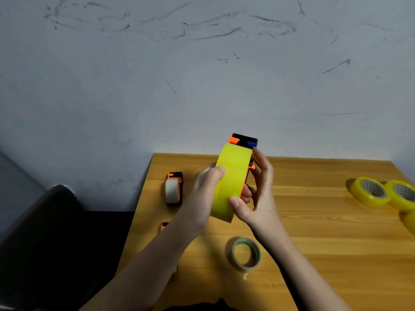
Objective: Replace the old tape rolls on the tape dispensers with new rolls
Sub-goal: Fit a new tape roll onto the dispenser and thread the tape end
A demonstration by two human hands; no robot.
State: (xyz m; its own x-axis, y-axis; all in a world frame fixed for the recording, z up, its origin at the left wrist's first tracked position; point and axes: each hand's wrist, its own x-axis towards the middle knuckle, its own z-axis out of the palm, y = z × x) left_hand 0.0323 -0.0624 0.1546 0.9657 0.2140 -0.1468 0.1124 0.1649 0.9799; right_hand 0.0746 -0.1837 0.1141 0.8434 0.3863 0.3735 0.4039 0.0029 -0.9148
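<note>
Above the wooden table [314,232] I hold an orange, black and blue tape dispenser [243,140] that carries a full yellow tape roll [232,176]. My left hand [205,196] grips the roll from the left, thumb across its face. My right hand [258,194] holds the right side, thumb pressing the roll's lower edge and fingers lying along the dispenser. A nearly spent clear roll [246,254] lies flat on the table below my hands. A second dispenser [174,187] with a pale roll lies at the left. New yellow rolls [370,190] sit at the far right.
A third dispenser [164,226] peeks out from under my left forearm near the table's left edge. A scuffed white wall [202,75] rises right behind the table. A dark chair [51,232] stands to the left of the table.
</note>
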